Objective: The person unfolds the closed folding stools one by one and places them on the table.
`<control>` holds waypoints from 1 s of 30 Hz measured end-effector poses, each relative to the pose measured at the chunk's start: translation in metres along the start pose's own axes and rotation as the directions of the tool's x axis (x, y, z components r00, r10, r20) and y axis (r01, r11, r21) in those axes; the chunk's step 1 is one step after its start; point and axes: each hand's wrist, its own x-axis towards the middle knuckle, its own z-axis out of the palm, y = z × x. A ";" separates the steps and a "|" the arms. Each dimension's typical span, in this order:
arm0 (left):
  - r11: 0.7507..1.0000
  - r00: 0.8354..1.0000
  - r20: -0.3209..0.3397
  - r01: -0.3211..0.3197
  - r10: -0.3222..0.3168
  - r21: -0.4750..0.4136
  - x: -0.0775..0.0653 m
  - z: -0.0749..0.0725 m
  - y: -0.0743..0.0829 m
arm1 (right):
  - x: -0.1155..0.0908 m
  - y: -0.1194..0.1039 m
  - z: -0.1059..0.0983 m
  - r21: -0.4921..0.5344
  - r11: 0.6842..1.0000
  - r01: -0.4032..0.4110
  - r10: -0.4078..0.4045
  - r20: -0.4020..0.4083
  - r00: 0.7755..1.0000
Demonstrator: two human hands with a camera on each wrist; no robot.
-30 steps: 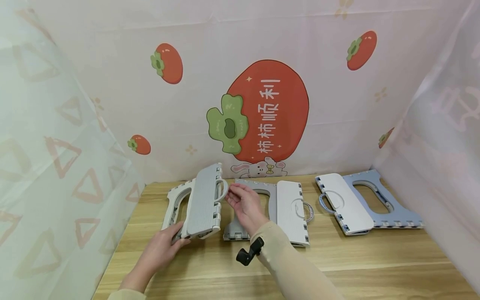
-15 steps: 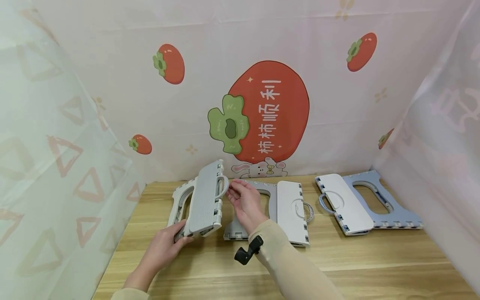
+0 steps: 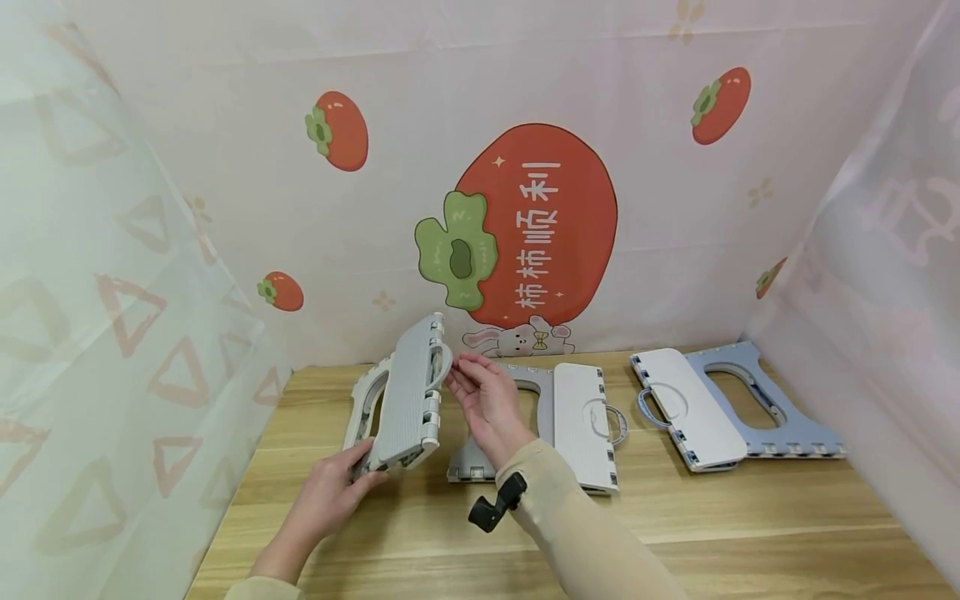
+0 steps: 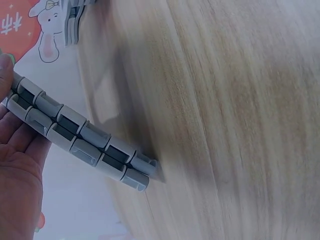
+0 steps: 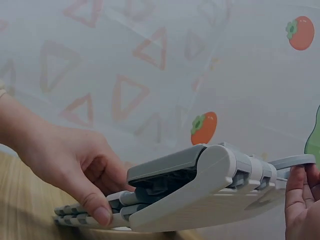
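Note:
A light grey and white folding step stool is tilted up at the left of the table in the head view. My left hand grips its near edge, thumb on top and fingers underneath. The left wrist view shows its row of hinge knuckles beside that hand. At the stool's raised right side, the fingertips of my right hand pinch the carrying handle. In the right wrist view, the handle lies over the fingers, and the stool's side shows folded layers.
Just to the right lies a grey and white folded stool, partly behind my right forearm. A blue and white one lies farther right. All are on a wooden table with printed cloth hanging behind and at both sides.
The stool in my hands has tilted up a little more, its upper edge rising and its left part shifting right. Both hands keep their hold; the other stools stay put.

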 end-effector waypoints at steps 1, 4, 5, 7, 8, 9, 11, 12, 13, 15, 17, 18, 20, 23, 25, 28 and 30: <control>1.000 1.000 -0.001 0.003 -0.003 -0.003 0.000 0.000 0.000 | 0.000 0.000 0.000 0.002 1.000 -0.002 0.002 0.001 1.000; 1.000 1.000 -0.002 0.016 -0.016 -0.019 0.000 -0.001 0.001 | -0.001 -0.001 0.002 0.010 1.000 -0.008 0.008 0.011 1.000; 0.999 1.000 -0.003 0.021 -0.021 -0.026 0.000 -0.001 0.001 | -0.001 -0.001 0.002 0.013 1.000 -0.009 0.009 0.017 1.000; 0.998 0.999 0.000 0.037 -0.037 -0.042 0.000 -0.001 0.001 | -0.002 -0.002 0.003 0.019 1.000 -0.011 0.010 0.030 1.000; 0.998 0.999 0.002 0.042 -0.042 -0.049 0.001 -0.001 0.001 | -0.002 -0.003 0.004 0.022 1.000 -0.011 0.010 0.040 0.999; 0.997 0.999 0.004 0.050 -0.049 -0.054 0.001 -0.001 0.001 | -0.003 -0.003 0.005 0.024 1.000 -0.009 0.008 0.050 0.999; 0.996 0.998 0.011 0.064 -0.064 -0.063 0.001 -0.001 0.002 | -0.003 -0.003 0.006 0.025 1.000 -0.005 0.003 0.066 0.998; 0.995 0.997 0.016 0.075 -0.074 -0.068 0.001 -0.002 0.002 | -0.004 -0.003 0.007 0.026 1.000 -0.002 0.000 0.076 0.997; 0.994 0.996 0.021 0.084 -0.083 -0.073 0.001 -0.002 0.003 | -0.004 -0.003 0.007 0.024 1.000 0.003 -0.005 0.085 0.996; 0.991 0.995 0.029 0.101 -0.099 -0.083 0.002 -0.003 0.004 | -0.004 -0.003 0.008 0.024 1.000 0.009 -0.011 0.099 0.995; 0.989 0.993 0.036 0.115 -0.112 -0.094 0.002 -0.003 0.005 | -0.005 -0.003 0.009 0.021 1.000 0.014 -0.017 0.110 0.994; 0.988 0.992 0.038 0.120 -0.116 -0.097 0.002 -0.003 0.005 | -0.005 -0.003 0.010 0.023 1.000 0.016 -0.018 0.113 0.993; 0.987 0.992 0.040 0.126 -0.122 -0.104 0.002 -0.003 0.006 | -0.005 -0.003 0.011 0.021 1.000 0.020 -0.023 0.121 0.992; 0.985 0.991 0.037 0.129 -0.125 -0.112 0.003 -0.002 0.007 | -0.005 -0.003 0.011 0.023 0.999 0.025 -0.028 0.129 0.991; 0.984 0.992 0.032 0.128 -0.125 -0.120 0.003 -0.002 0.007 | -0.005 -0.004 0.012 0.029 0.999 0.025 -0.028 0.133 0.991; 0.982 0.991 0.026 0.130 -0.128 -0.137 0.004 0.000 0.007 | -0.006 -0.004 0.013 0.037 0.999 0.023 -0.028 0.140 0.990; 0.980 0.991 0.025 0.137 -0.135 -0.147 0.004 -0.001 0.008 | -0.006 -0.005 0.014 0.039 0.999 0.022 -0.027 0.148 0.989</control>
